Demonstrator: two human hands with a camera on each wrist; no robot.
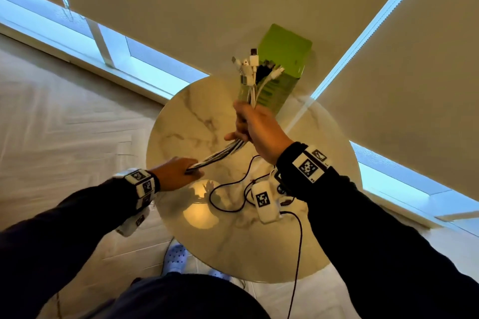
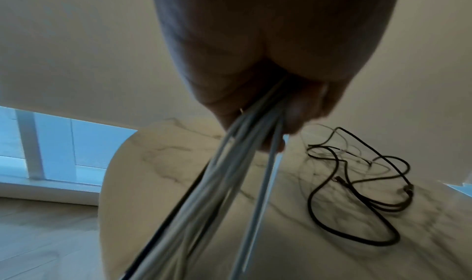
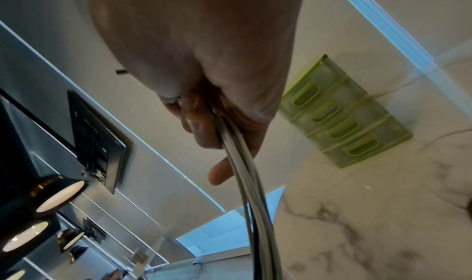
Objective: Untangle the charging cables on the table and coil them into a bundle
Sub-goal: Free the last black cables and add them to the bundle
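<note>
Head view, biggest item first: round marble table (image 1: 181, 116), with the green drawer unit (image 1: 285, 59) standing at its far edge. Four stacked drawers, all closed per the right wrist view (image 3: 357, 127), so I can't tell what's inside. Above the table I've got the cable bundle (image 1: 220, 155) stretched between both hands, mostly white strands with at least one black. My right hand (image 1: 255, 127) is raised, fingers curled round the bundle just below the connector ends (image 1: 255, 67), which fan out above the fist. My left hand (image 1: 173, 173) is lower and nearer me, closed on the other end of the same run; the left wrist view shows the strands leaving the fist (image 2: 250, 94) side by side. I read this step as untangling mostly done, with the strands aligned and pulled straight, and coiling not started. Next move as I judge it: keep the right grip fixed as anchor, bring the left hand up and lay loops into it without letting plugs slip. One thin black cable (image 2: 357, 193) lies loose on the table near my right wrist; could be rig wiring, can't confirm.
</note>
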